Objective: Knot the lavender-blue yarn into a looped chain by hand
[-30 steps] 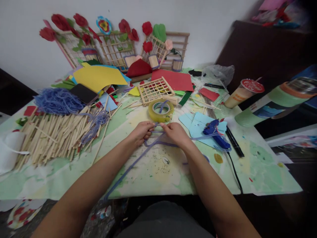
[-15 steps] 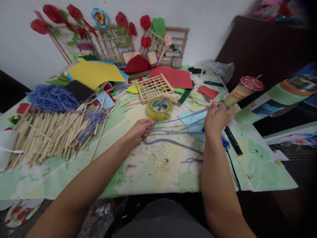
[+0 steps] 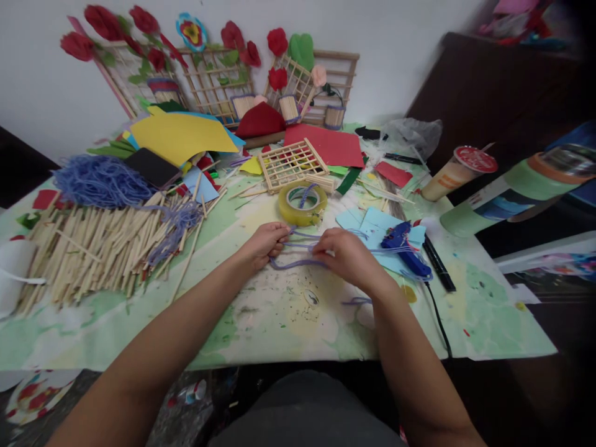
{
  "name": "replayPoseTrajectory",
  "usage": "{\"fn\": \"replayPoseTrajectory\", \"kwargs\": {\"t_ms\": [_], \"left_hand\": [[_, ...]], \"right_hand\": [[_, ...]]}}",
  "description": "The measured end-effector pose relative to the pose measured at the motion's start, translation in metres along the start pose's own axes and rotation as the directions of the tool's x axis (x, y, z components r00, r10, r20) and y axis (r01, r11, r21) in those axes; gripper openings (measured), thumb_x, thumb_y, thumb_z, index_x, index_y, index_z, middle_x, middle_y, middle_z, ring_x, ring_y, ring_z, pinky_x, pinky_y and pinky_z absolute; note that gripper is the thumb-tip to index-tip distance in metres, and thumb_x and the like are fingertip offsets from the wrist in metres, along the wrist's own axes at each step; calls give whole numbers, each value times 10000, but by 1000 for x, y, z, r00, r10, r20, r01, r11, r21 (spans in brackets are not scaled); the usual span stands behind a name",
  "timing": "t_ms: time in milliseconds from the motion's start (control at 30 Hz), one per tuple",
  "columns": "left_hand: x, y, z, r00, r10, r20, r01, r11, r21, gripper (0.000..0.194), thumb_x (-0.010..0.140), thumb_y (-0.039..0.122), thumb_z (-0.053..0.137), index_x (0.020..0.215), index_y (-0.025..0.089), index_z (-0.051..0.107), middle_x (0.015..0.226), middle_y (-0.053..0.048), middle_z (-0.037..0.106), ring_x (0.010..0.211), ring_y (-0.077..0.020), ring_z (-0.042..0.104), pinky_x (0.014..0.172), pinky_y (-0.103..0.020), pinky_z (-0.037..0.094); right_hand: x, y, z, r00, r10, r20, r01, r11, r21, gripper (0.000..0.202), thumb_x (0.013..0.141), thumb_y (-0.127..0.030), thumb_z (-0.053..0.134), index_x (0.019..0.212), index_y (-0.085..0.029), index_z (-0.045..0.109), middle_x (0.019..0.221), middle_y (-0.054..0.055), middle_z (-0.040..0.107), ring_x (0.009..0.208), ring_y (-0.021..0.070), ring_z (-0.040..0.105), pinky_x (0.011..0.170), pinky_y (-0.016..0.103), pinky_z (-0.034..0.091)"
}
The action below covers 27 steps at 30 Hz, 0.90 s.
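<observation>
Left hand: the person's left hand (image 3: 269,245) is near the middle of the frame, its fingers pinching purple yarn (image 3: 295,265).
Right hand: the right hand (image 3: 349,257) is just to the right, fingers bent in at the strings. You can't tell if they pinch any.
Purple yarn: it runs between the hands in thin strings, low over the counter (image 3: 298,338). More strings go right, over the blue glue gun (image 3: 416,264).
Tape: a fat yellow tape roll (image 3: 302,217) lies just above the hands, by a little wood grid (image 3: 293,166).
Left side: a big pile of sticks (image 3: 93,254), with a messy yarn heap (image 3: 100,180) above it.
Right side: a black pen (image 3: 437,264), a cup with a red lid (image 3: 456,174) and a green bottle (image 3: 507,195).
Top: red flowers (image 3: 102,23) by the wall.
</observation>
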State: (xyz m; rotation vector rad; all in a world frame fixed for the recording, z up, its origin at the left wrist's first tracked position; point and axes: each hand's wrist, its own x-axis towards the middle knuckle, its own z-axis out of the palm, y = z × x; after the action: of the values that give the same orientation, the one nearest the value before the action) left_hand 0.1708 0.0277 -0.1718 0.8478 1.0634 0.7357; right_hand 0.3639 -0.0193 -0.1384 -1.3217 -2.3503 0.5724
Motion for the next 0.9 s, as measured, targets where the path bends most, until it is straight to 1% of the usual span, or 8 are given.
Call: {"fn": "replayPoseTrajectory", "kwargs": {"t_ms": [67,133,333,467,600,700,767,900], "left_hand": [[0,0,0,1000,-7,-5,7,1000,-7,198,727,221,609,692,172,421,501,86,333,313,2,205,321,-155,60],[0,0,-1,1000,-12,2,12,1000,-8,197,730,216,605,691,174,417,502,84,335,313,1,205,321,-155,59],[0,-1,-1,1000,0,10,-1,1000,9,188,742,208,590,690,177,412,509,77,345,313,1,204,327,-163,55],[0,0,-1,1000,4,10,-4,1000,17,184,742,207,589,692,177,414,511,76,347,315,1,199,329,-166,51],[0,0,0,1000,11,16,-11,1000,19,199,736,215,599,678,177,412,502,78,343,320,-2,201,327,-164,64],[-1,0,0,1000,11,7,-11,1000,25,204,739,219,599,673,177,410,500,77,342,322,-3,203,327,-165,73],[-1,0,0,1000,9,-2,-9,999,32,199,745,219,592,676,178,410,503,75,341,323,-4,201,327,-166,75],[0,-1,-1,1000,17,-5,-17,999,45,178,752,213,580,693,181,415,510,75,340,323,-7,202,330,-168,72]], "right_hand": [[-5,-1,3,987,-67,146,61,997,46,198,708,-106,544,793,-206,693,781,34,621,774,163,524,714,264,356],[-7,3,7,975,-57,213,49,998,42,215,667,-74,560,774,-203,696,779,32,624,769,164,523,712,262,354],[-6,14,16,975,12,223,-14,1000,9,166,653,-65,557,703,-179,667,756,31,615,750,155,515,699,257,345],[-11,15,7,982,8,189,-25,996,87,106,700,-110,527,685,-165,616,732,27,592,724,141,501,672,251,345],[-17,27,-6,982,188,7,-183,949,257,98,761,-206,472,740,-163,558,714,20,582,650,124,491,617,248,352],[-19,45,-8,889,410,-202,-313,868,385,138,765,-214,422,816,-152,535,697,34,603,610,131,512,590,259,368],[-19,55,-6,814,489,-313,-394,861,322,142,741,-193,429,811,-147,545,695,48,614,618,147,532,600,277,379],[-21,58,-5,731,480,-485,-530,847,39,166,723,-158,448,801,-140,594,764,88,614,749,205,555,708,345,400]]}}
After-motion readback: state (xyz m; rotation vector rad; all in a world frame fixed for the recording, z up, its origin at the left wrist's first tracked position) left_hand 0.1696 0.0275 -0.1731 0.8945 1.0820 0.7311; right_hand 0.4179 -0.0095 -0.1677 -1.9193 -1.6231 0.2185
